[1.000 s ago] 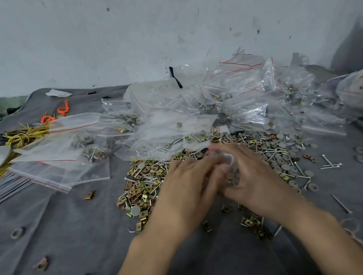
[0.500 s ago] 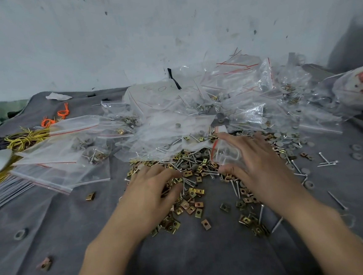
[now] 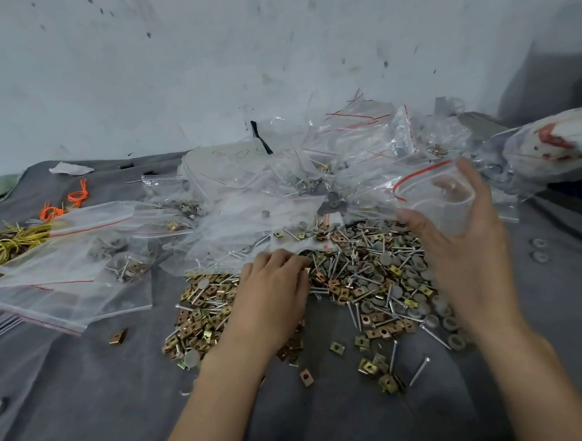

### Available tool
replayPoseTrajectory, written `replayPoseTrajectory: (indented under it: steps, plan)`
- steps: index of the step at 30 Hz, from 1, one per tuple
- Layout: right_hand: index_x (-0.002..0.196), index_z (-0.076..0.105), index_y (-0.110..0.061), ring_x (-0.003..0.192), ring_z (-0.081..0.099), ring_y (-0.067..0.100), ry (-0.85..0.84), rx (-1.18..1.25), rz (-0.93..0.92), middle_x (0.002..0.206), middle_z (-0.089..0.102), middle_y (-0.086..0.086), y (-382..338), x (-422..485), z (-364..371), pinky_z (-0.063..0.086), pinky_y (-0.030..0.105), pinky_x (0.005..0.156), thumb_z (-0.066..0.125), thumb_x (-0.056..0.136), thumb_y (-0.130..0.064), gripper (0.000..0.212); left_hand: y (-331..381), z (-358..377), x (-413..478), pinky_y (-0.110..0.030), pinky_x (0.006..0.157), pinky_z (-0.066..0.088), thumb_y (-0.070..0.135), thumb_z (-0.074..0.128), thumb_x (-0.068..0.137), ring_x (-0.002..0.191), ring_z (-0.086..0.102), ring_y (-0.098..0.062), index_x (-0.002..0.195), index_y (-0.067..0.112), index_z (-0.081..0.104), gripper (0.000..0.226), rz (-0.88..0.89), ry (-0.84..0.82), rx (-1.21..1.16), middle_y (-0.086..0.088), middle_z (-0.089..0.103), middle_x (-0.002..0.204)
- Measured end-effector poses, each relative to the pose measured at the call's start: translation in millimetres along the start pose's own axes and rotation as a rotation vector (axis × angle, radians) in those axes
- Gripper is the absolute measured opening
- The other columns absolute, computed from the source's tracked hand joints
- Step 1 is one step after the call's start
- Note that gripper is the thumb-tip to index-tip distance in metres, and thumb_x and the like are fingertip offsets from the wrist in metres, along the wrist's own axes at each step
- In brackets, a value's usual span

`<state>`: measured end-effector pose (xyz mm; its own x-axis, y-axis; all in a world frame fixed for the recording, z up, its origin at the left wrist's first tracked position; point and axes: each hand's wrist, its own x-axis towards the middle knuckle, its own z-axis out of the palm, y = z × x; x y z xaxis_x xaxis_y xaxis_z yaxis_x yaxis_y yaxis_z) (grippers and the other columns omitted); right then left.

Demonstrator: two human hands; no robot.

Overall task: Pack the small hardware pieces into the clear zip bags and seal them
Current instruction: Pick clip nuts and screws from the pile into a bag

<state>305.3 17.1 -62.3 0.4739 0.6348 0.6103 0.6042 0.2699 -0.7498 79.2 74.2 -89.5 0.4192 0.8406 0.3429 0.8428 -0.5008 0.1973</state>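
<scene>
Where the grey cloth of the bench (image 3: 87, 396) reaches its left edge, yellow wire loops (image 3: 6, 241) and orange ties (image 3: 76, 198) lie beside a spread of flat clear bags (image 3: 69, 282), some with a few pieces inside. Further right, the left grip (image 3: 271, 292) rests knuckles-up on the pile of small hardware pieces (image 3: 369, 284), brass-coloured clips, nails and grey washers, its fingers curled down into the heap; whether they pinch anything I cannot tell. Behind the pile a heap of filled zip bags (image 3: 279, 179) lies near the wall. The right grip (image 3: 461, 251) is raised above the pile's right side, thumb in front and fingers behind pinching a clear zip bag (image 3: 435, 197) whose red-striped mouth gapes open towards the left. A white printed sack (image 3: 557, 140) lies at the far right
</scene>
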Motion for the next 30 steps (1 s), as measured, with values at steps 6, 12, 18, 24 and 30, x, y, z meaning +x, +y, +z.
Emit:
replayPoseTrajectory:
  steps: [6, 12, 18, 24, 30]
  plan:
    - [0.151, 0.025, -0.044, 0.142, 0.04, 0.014, 0.086, 0.039, 0.078, 0.153, 0.045, -0.008, 11, 14, -15, 0.033, 0.038, 0.117, 0.07, 0.079, -0.069, 0.089, 28, 11, 40, -0.039, 0.107, 0.034, 0.027, 0.036, 0.104, 0.128, 0.043, -0.022, 0.141, 0.025, 0.048, 0.039, 0.076, -0.015, 0.001, 0.002, 0.053, 0.138]
    - [0.155, 0.026, -0.033, 0.143, 0.037, 0.012, 0.111, 0.005, 0.144, 0.156, 0.042, -0.007, 22, 30, -32, 0.03, 0.024, 0.111, 0.068, 0.08, -0.064, 0.091, 77, 17, 91, -0.045, 0.107, 0.039, 0.046, 0.037, 0.102, 0.13, 0.043, -0.027, 0.144, 0.023, 0.042, 0.048, 0.249, -0.193, -0.003, -0.005, 0.046, 0.143]
    - [0.157, 0.025, -0.029, 0.147, 0.032, 0.015, 0.166, -0.03, 0.198, 0.16, 0.037, -0.005, 29, 37, -53, 0.03, 0.037, 0.119, 0.071, 0.089, -0.05, 0.085, 124, 56, 120, -0.054, 0.119, 0.014, 0.081, 0.024, 0.088, 0.148, 0.016, -0.036, 0.153, 0.038, 0.017, 0.079, 0.413, -0.425, 0.15, -0.007, 0.016, 0.163]
    - [0.157, 0.026, -0.029, 0.146, 0.033, 0.014, 0.18, -0.029, 0.182, 0.158, 0.038, -0.007, 28, 36, -62, 0.033, 0.042, 0.118, 0.069, 0.092, -0.046, 0.08, 140, 76, 149, -0.058, 0.116, 0.017, 0.073, 0.022, 0.093, 0.146, 0.017, -0.041, 0.154, 0.031, 0.019, 0.074, 0.321, -0.477, 0.322, -0.016, 0.015, 0.162]
    - [0.157, 0.028, -0.024, 0.145, 0.033, 0.014, 0.163, -0.062, 0.16, 0.158, 0.038, -0.004, 28, 36, -59, 0.026, 0.019, 0.105, 0.069, 0.091, -0.046, 0.081, 122, 66, 146, -0.047, 0.104, 0.037, 0.057, 0.026, 0.101, 0.135, 0.038, -0.031, 0.146, 0.022, 0.035, 0.057, 0.464, -0.373, 0.382, -0.011, 0.043, 0.145]
